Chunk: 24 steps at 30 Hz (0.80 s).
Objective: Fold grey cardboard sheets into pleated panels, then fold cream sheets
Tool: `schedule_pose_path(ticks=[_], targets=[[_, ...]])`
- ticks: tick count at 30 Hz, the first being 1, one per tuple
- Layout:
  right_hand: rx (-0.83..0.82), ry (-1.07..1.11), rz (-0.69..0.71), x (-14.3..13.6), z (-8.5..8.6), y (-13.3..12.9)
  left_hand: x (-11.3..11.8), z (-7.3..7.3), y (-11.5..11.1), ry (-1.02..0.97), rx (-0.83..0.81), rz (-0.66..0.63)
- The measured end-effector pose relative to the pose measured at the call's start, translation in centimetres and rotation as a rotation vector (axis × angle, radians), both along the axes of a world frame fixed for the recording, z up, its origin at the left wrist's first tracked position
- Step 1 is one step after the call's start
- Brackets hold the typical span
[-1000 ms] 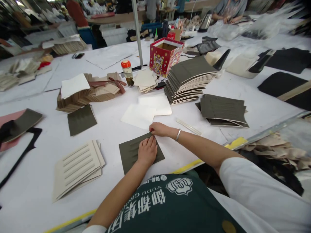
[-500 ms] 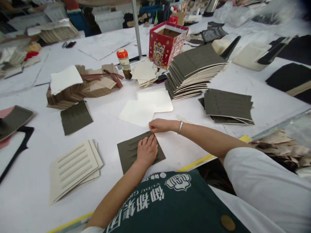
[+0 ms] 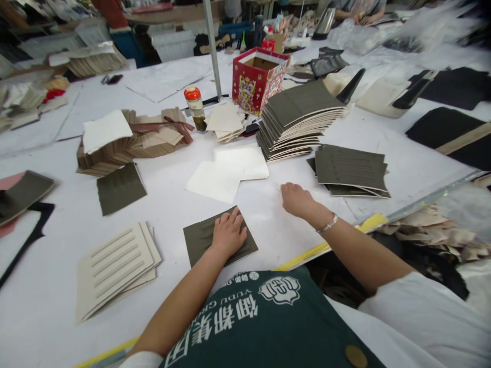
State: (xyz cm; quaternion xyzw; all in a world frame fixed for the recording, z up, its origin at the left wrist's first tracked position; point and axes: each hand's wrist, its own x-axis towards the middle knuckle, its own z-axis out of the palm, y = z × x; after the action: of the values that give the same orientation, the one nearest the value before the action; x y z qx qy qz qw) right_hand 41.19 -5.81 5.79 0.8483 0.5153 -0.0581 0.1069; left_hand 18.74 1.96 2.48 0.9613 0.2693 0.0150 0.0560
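My left hand (image 3: 229,234) lies flat, fingers spread, on a dark olive panel (image 3: 199,236) with raised ribs. To the right, over the bare white tabletop, my right hand (image 3: 297,199) is closed. A tiny pale bit shows at its fingertips, too small to name. Left of the panel lies a small pile of cream ribbed panels (image 3: 118,266). White sheets (image 3: 217,180) lie just beyond my hands, and a low pile of olive panels (image 3: 351,171) is to the right of my right hand.
A tall stack of olive panels (image 3: 303,107) stands behind, by a red box (image 3: 257,84). A jar with an orange lid (image 3: 195,110) and a row of brown pieces (image 3: 111,148) are further left. Yellow tape (image 3: 303,256) marks the near table edge. Another person's hands (image 3: 370,19) show far off.
My right hand has moved right, away from the panel's far corner, and stays closed. My left hand remains on the panel, its fingers a little more spread. The view has shifted slightly.
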Motion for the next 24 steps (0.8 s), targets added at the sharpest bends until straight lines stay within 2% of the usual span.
schedule_pose_path(ticks=[2,4,7,9,12,14,16,18,21,24], targets=[[-0.002,-0.066,-0.013,-0.4,-1.3,-2.5,-0.3,-0.6,-0.2,-0.055,0.008,0.056],[0.054,-0.096,0.019,-1.1,-2.5,-4.0,-0.4,-1.2,-0.4,-0.09,0.028,0.098],[0.175,-0.045,0.021,-1.7,-3.2,-4.3,-0.2,-1.5,-0.4,-0.058,0.035,0.091],[0.313,0.091,-0.008,-1.7,-2.8,-3.6,0.2,-1.2,0.2,-0.021,0.017,0.057],[0.636,0.468,-0.139,-2.3,-1.1,-1.9,0.4,-0.4,1.6,0.006,-0.058,-0.001],[0.875,0.79,-0.262,-3.5,0.3,-0.3,-0.4,0.0,2.3,-0.01,-0.119,-0.022],[1.095,1.073,-0.328,-5.3,1.5,1.7,-2.2,-0.1,2.0,-0.067,-0.113,0.019],[1.249,1.247,-0.311,-7.4,1.9,3.9,-4.7,-0.7,0.8,-0.113,-0.044,0.086],[1.272,1.318,-0.234,-10.1,1.0,7.3,-8.1,-2.0,-1.7,-0.086,0.027,0.136],[1.107,1.247,-0.163,-12.0,-1.0,9.2,-9.6,-2.8,-3.2,-0.05,0.036,0.167]])
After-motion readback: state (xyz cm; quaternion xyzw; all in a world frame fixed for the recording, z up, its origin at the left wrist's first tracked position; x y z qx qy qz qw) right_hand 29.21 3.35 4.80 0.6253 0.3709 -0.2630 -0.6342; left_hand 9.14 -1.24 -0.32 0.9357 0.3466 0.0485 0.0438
